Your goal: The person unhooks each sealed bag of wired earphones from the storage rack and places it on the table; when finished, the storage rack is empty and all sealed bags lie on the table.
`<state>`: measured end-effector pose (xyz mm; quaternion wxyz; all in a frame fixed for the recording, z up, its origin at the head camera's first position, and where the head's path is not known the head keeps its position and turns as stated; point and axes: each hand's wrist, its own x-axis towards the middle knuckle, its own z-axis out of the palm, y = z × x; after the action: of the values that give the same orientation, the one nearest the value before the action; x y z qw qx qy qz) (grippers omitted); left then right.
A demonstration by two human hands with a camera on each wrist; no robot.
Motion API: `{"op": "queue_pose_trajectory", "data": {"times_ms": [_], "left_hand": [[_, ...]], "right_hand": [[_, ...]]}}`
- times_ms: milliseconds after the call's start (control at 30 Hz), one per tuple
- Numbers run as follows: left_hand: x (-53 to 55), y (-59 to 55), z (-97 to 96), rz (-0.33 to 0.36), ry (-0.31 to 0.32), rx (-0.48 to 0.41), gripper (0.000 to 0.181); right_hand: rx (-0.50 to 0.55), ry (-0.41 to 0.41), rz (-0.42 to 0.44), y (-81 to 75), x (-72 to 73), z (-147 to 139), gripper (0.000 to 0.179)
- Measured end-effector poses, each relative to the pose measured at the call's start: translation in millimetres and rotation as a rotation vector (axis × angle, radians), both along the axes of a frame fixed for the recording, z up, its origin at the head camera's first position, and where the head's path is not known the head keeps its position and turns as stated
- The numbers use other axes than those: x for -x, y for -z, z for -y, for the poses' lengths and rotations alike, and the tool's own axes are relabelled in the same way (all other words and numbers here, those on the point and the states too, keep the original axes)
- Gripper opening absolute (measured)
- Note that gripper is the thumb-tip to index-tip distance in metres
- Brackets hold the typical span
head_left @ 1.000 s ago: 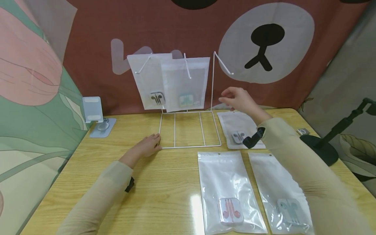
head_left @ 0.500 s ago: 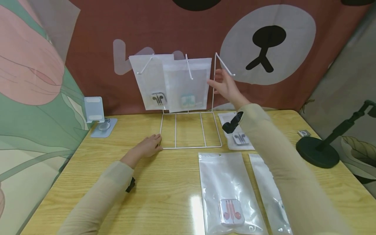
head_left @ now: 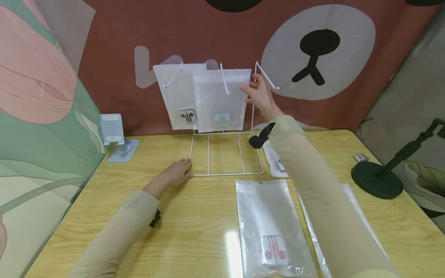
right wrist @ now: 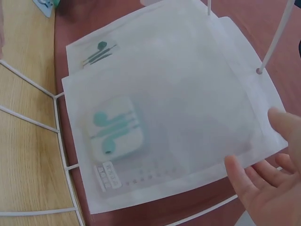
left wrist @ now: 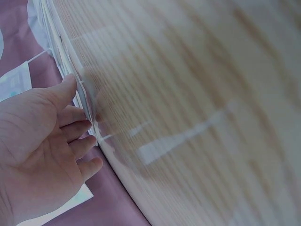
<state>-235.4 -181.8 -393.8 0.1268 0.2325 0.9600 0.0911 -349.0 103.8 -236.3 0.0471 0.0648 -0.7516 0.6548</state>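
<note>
Leftward movement of the right fingers (right wrist: 241,178) is obstructed by the front hanging bag (right wrist: 188,103). Open air is left below the right hook (head_left: 267,75). The front left corner of the rack (head_left: 226,174) is occupied by the left fingers (head_left: 185,165). Bare worktop (head_left: 194,231) is offered left of the flat bag (head_left: 260,208); the far right is obstructed by the lamp (head_left: 377,180).

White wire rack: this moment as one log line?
left hand: at rack base, front-left corner | right hand: at right edge of teal-earphone bag | hung: teal-earphone bag, dark-earphone bag | right hook: bare
</note>
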Motion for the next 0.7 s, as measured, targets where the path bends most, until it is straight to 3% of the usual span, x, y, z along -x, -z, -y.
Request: {"op": "queue_pose_trajectory", "data": {"times_ms": [167,367,700], "left_hand": [[0.3,-0.2,-0.5,0.004,0.0,0.004,0.057],[-0.3,-1.7,-0.1,0.011,0.0,0.017,0.057],[0.0,-2.2,1.3,0.004,-0.002,0.012,0.057]], "right_hand": [[0.012,0.085,-0.031,4.1,2.1,4.4,0.047],[0.032,0.082,-0.083,7.9,-2.7,7.3,0.017],[0.021,0.138,-0.137,10.5,-12.9,15.1,0.018]]}}
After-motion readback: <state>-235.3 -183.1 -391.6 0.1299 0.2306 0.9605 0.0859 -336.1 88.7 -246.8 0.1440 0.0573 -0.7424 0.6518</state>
